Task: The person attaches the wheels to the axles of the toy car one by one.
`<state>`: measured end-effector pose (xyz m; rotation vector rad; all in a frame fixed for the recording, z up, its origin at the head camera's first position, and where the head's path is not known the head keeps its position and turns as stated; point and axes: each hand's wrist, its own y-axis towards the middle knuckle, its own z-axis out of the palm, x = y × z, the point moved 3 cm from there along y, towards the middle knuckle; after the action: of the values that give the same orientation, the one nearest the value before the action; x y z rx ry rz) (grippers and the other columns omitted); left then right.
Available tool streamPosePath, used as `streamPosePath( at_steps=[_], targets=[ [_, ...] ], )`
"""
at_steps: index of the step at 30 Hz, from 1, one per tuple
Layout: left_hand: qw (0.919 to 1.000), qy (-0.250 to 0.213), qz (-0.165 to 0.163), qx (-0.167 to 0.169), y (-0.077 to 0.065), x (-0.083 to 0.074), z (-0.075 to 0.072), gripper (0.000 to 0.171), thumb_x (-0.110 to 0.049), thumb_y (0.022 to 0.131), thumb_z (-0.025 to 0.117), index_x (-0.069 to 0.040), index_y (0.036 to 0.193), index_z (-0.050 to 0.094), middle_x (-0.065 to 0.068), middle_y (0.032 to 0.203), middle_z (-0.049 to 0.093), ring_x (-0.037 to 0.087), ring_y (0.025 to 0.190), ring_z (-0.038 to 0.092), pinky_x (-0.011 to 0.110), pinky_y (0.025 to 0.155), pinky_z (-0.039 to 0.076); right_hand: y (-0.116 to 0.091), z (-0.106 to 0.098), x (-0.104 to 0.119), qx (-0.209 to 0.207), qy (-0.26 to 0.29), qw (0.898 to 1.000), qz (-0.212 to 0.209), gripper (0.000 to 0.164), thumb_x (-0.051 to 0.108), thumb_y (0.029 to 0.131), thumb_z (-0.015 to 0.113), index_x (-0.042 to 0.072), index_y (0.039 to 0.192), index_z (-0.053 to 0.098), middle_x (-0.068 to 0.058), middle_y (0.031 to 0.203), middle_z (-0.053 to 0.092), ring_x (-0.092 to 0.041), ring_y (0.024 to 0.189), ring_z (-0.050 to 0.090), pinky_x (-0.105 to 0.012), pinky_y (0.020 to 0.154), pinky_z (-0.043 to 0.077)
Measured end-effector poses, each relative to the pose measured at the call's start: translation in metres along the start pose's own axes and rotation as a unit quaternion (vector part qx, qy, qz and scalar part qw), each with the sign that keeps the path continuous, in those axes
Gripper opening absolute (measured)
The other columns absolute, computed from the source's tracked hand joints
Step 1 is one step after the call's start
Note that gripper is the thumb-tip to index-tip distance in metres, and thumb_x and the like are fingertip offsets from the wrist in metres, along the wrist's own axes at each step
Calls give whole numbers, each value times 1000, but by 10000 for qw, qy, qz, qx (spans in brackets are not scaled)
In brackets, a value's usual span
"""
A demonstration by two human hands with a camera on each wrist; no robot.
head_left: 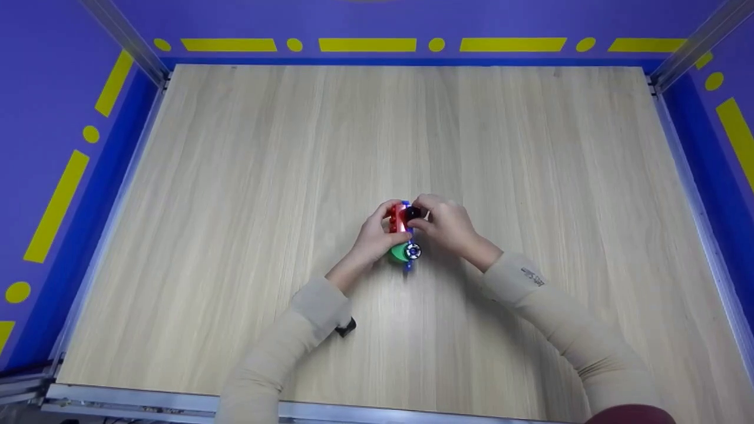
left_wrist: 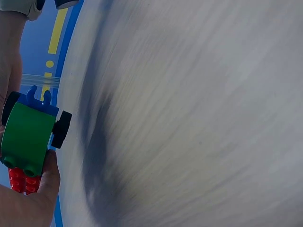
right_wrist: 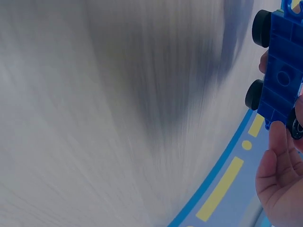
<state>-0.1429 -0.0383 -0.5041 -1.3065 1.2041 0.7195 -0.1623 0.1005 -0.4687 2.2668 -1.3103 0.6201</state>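
Observation:
Both hands are on a toy block vehicle held above the table. It has a blue wheeled base (right_wrist: 284, 61), a green curved brick (left_wrist: 28, 135) and a red studded brick (head_left: 400, 219). My left hand (head_left: 375, 235) grips the vehicle from its left side, with the thumb along the near part of the red brick. At its right side my right hand (head_left: 449, 224) pinches a black wheel (head_left: 413, 212) at the base's far end. Other black wheels (right_wrist: 261, 28) are on the base, seen from underneath in the right wrist view. Blue hooks (left_wrist: 39, 97) stick out beyond the green brick.
A wood-grain table (head_left: 265, 147) lies beneath the hands. Blue panels (head_left: 377, 23) with yellow marks stand along its back and sides. A metal rail (head_left: 135, 400) runs along the front edge. A small black device (head_left: 346, 327) is at the left sleeve.

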Motion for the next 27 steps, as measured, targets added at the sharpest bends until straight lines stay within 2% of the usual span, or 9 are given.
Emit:
streamPosePath(
  at_steps=[6, 12, 20, 27],
  targets=[
    [9999, -16, 117, 100, -1, -1, -1, 63, -7, 75, 67, -18, 130, 38, 10, 129, 41, 22, 102, 52, 31, 87, 45, -1, -1, 2, -196, 44, 9997, -153, 19, 19, 75, 68, 6, 86, 60, -6, 82, 64, -16, 72, 58, -29, 63, 49],
    [9997, -150, 97, 194, -2, -3, -1, 65, -7, 76, 65, -18, 133, 35, 10, 133, 39, 22, 103, 52, 31, 88, 44, -3, -2, 2, -300, -4, 9994, -159, 20, 20, 76, 67, 5, 88, 59, -7, 85, 64, -17, 72, 59, -30, 64, 50],
    [9985, -347, 284, 300, -18, -27, -3, 62, 1, 77, 61, -8, 132, 34, 14, 128, 44, 21, 97, 54, 29, 84, 46, -6, 0, 4, -658, 39, 9972, -364, 20, 17, 77, 66, 2, 90, 60, -10, 85, 64, -17, 71, 59, -27, 64, 51],
    [9990, -250, 192, 317, -22, -31, -3, 62, -1, 79, 59, -11, 134, 32, 12, 131, 41, 20, 94, 53, 26, 81, 46, -9, 2, 5, -924, 32, 9948, -438, 19, 17, 78, 65, 2, 89, 60, -9, 82, 64, -16, 69, 60, -25, 62, 51]
  ],
)
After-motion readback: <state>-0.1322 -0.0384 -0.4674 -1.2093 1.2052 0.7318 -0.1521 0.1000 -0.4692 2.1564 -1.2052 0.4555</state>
